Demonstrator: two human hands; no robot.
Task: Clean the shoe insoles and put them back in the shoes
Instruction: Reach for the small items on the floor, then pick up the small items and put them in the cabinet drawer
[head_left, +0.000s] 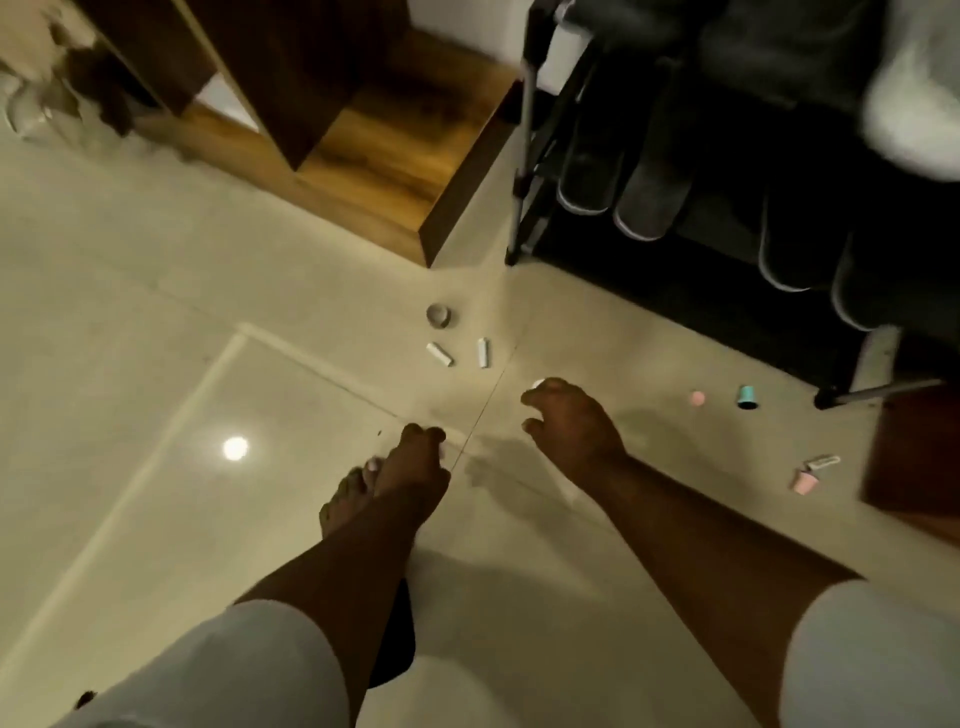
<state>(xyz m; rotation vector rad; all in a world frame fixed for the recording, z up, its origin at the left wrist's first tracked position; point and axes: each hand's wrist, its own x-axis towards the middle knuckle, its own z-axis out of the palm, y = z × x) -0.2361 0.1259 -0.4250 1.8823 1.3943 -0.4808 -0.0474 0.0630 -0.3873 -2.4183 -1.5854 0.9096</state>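
Several dark shoes with pale soles (649, 197) stand toe-down on a black rack (524, 171) at the upper right. No insole is in sight. My left hand (418, 460) hangs over the tiled floor near the middle, fingers loosely curled, with nothing visible in it. My right hand (571, 423) is stretched out a little farther forward, palm down, fingers spread and slightly bent, holding nothing. A small white thing (537, 383) lies on the floor just beyond its fingertips. Both hands are well short of the shoes.
Small items are scattered on the floor: a grey ring (438, 315), two white tubes (440, 354), a teal cup (747, 397), a pink cup (805, 481). A wooden cabinet (395, 156) stands left of the rack. A bare foot (345, 499) shows under my left forearm.
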